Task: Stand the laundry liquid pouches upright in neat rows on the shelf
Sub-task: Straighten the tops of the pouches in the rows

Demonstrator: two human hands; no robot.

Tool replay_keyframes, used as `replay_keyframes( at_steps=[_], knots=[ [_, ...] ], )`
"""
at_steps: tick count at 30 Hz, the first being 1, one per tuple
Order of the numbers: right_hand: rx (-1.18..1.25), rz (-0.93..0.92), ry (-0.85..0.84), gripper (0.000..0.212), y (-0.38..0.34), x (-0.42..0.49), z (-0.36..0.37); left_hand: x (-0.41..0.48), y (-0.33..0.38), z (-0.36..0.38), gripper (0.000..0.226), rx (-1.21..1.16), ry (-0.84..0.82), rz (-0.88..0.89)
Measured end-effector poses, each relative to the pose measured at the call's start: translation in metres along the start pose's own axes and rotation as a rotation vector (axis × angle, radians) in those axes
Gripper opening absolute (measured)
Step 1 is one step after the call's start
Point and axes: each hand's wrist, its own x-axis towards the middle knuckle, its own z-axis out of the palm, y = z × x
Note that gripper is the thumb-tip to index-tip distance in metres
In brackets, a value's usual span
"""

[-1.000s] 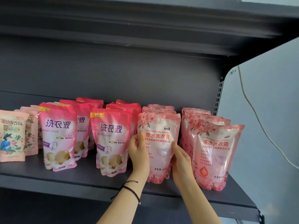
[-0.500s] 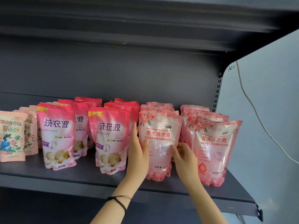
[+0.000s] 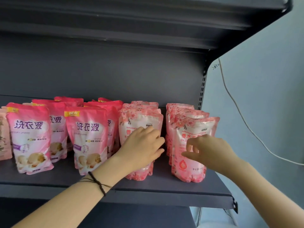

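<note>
Pouches stand upright in rows on the dark shelf (image 3: 164, 184). Two rows are bright pink, fronted by one pouch (image 3: 29, 129) at the left and another (image 3: 88, 129) beside it. Two rows are pale rose. My left hand (image 3: 143, 148) lies with fairly straight fingers on the face of the front pale rose pouch (image 3: 139, 118) and covers its middle. My right hand (image 3: 209, 150) is in front of the rightmost pale rose pouch (image 3: 195, 127), fingers loosely curled and thumb pointing left, with nothing gripped.
Beige flowered pouches (image 3: 4, 142) stand at the far left edge. Another shelf (image 3: 148, 22) overhangs above. A slotted upright (image 3: 202, 89) ends the shelf at the right, with a grey wall and a hanging white cable (image 3: 243, 119) beyond. A narrow gap separates the two pale rose rows.
Both hands let go of the sides of the front pale rose pouch. The left hand moved onto its face. The right hand shifted right, in front of the rightmost pouch. The view came closer.
</note>
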Motion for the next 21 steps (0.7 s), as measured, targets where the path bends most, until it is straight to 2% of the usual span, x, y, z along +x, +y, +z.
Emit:
replay_keyframes(
  at_steps=[2,4,8,11,15,18,21],
  knots=[
    [-0.085,0.003,-0.037,0.034,0.016,-0.004,-0.005,0.018,0.009,0.006,0.035,-0.013,-0.099,0.012],
    [-0.125,0.031,-0.055,0.037,0.034,-0.007,-0.009,0.034,0.015,0.011,0.039,-0.066,-0.111,-0.064],
    [-0.134,0.160,-0.019,0.042,0.069,-0.011,-0.008,0.062,0.023,0.015,0.039,-0.250,0.076,-0.339],
    [-0.022,0.276,0.078,0.046,0.088,-0.009,0.005,0.072,0.027,0.022,0.031,-0.357,0.278,-0.446],
    [0.442,0.295,0.160,0.036,0.088,-0.001,0.029,0.075,0.042,0.041,0.026,-0.640,0.422,-0.628],
    [0.821,0.327,0.281,0.046,0.074,0.008,0.045,0.077,0.055,0.057,0.026,-0.766,0.549,-0.688],
    [1.242,0.367,0.345,0.049,0.059,0.014,0.054,0.084,0.065,0.067,0.024,-0.979,0.573,-0.736]
  ],
)
